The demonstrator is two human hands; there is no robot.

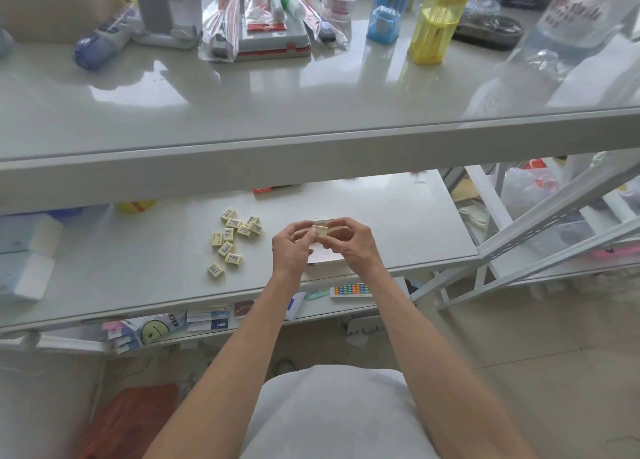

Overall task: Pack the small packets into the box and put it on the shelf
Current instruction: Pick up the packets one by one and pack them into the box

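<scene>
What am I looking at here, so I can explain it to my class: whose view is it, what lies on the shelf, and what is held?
There is no machine: a person wears a camera on the head, so the single picture looks down along their bare arms. The left hand and right hand together pinch one small packet over a white box on the middle shelf. About a dozen loose packets lie on that shelf, left of the hands. The upper shelf holds a yellow container and a blue container, among other things.
</scene>
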